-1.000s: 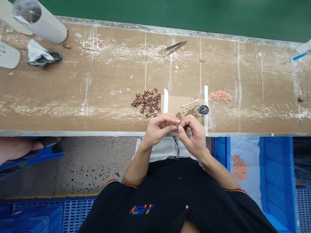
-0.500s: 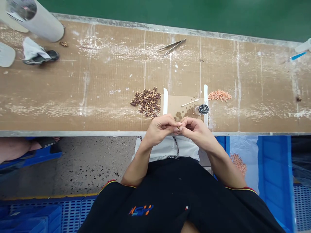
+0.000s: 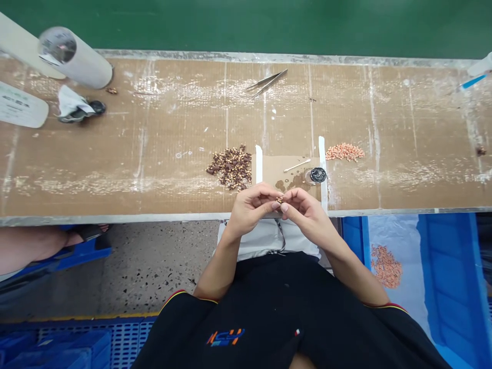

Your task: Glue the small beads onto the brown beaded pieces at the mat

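Note:
My left hand (image 3: 250,207) and my right hand (image 3: 307,210) meet fingertip to fingertip at the near edge of the cardboard-covered bench (image 3: 154,154). Between them they pinch one tiny brown-and-gold part (image 3: 280,199). Just beyond my left hand lies a heap of dark brown parts (image 3: 230,166). A taped-down cardboard patch (image 3: 288,171) carries a cotton swab (image 3: 296,164), brown smears and a small black round lid (image 3: 317,175). A pile of orange parts (image 3: 345,151) lies to its right.
Tweezers (image 3: 267,82) lie at the bench's far side. A white tube (image 3: 77,56), a crumpled cloth (image 3: 75,105) and a white label (image 3: 21,105) are at far left. A blue bin (image 3: 434,287) lined with plastic holds orange parts (image 3: 385,266). Someone's foot (image 3: 34,246) shows at left.
The view shifted slightly, so the bench appears lower. My hands stayed together at the bench edge, the right wrist dropping and its fingers turning around the small part.

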Action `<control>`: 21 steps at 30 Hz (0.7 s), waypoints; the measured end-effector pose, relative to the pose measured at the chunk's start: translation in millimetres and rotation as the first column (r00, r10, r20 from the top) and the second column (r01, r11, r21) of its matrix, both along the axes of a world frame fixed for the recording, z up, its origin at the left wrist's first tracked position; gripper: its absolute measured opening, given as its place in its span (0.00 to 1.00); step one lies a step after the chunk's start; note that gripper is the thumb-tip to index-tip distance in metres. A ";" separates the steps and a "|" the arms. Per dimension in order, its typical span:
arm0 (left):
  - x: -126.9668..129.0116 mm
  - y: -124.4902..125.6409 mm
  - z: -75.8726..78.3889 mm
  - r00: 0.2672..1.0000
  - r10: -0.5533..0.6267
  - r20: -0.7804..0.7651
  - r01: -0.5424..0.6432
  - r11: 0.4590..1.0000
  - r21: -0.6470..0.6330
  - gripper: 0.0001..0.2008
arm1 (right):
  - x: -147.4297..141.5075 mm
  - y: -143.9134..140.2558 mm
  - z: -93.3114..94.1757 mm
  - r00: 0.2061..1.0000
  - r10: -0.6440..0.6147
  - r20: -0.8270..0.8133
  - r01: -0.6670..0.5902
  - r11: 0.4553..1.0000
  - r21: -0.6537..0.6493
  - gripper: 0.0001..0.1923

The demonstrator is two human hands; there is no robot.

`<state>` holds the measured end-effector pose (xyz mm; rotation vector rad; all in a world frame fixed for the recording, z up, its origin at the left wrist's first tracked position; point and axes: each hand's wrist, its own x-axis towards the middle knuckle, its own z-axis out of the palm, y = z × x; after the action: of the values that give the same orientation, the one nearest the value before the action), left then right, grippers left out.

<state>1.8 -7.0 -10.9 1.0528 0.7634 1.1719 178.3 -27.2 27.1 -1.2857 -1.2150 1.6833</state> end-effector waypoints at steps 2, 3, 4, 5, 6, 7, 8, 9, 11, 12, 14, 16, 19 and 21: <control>0.8 -1.0 -0.6 0.999 0.025 -0.021 -0.024 0.999 0.028 0.08 | 0.1 -0.3 -1.8 0.999 0.007 0.038 -0.007 1.000 0.021 0.24; 1.1 -1.4 -0.9 0.999 0.037 -0.031 -0.036 0.999 0.042 0.07 | 0.3 -0.1 -2.0 0.998 0.006 0.057 -0.007 1.000 0.031 0.24; 1.4 -1.9 -1.0 0.998 0.046 -0.041 -0.044 0.998 0.054 0.07 | 0.4 0.2 -1.8 0.997 0.000 0.076 -0.003 0.999 0.041 0.23; 1.5 -2.3 -0.9 0.998 0.050 -0.050 -0.047 0.997 0.065 0.07 | 0.6 0.6 -1.3 0.996 -0.010 0.092 0.005 0.999 0.053 0.23; 1.6 -2.6 -0.8 0.997 0.050 -0.056 -0.046 0.996 0.075 0.07 | 0.7 1.0 -0.7 0.994 -0.024 0.106 0.017 0.998 0.066 0.22; 1.6 -2.8 -0.5 0.997 0.048 -0.056 -0.043 0.995 0.086 0.07 | 0.7 1.4 -0.1 0.992 -0.040 0.117 0.031 0.996 0.079 0.22; 1.6 -3.1 -0.1 0.998 0.045 -0.052 -0.040 0.995 0.096 0.06 | 0.6 1.7 0.4 0.990 -0.056 0.126 0.044 0.995 0.090 0.21; 1.6 -3.2 0.2 0.998 0.043 -0.046 -0.038 0.994 0.100 0.06 | 0.4 2.0 0.8 0.989 -0.069 0.134 0.056 0.993 0.100 0.20; 1.6 -3.6 0.5 0.999 0.039 -0.038 -0.035 0.996 0.084 0.05 | -0.3 2.3 1.0 0.985 -0.085 0.147 0.070 0.992 0.109 0.19; 1.6 -3.8 0.4 0.999 0.034 -0.037 -0.031 0.997 0.064 0.06 | -0.6 2.4 0.9 0.984 -0.089 0.152 0.072 0.991 0.110 0.19; 1.7 -4.5 -0.4 0.999 0.017 -0.031 -0.017 1.000 0.014 0.08 | -1.4 2.6 0.4 0.983 -0.090 0.157 0.073 0.991 0.112 0.18; 1.9 -5.2 -1.6 1.000 0.000 -0.007 0.000 1.000 -0.030 0.10 | -2.0 2.7 0.0 0.984 -0.087 0.158 0.069 0.991 0.116 0.18; 2.2 -5.9 -3.1 1.000 -0.010 0.027 0.012 0.997 -0.071 0.13 | -2.1 3.1 -0.2 0.982 -0.066 0.176 0.044 0.991 0.125 0.18; 2.1 -5.7 -3.1 0.999 -0.008 0.036 0.011 0.997 -0.081 0.14 | -1.7 3.6 -0.3 0.980 -0.049 0.195 0.023 0.991 0.135 0.19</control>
<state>3.9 -12.8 -14.0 0.9656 0.7710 1.1392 176.6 -23.7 26.9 -1.4104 -1.3855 1.4498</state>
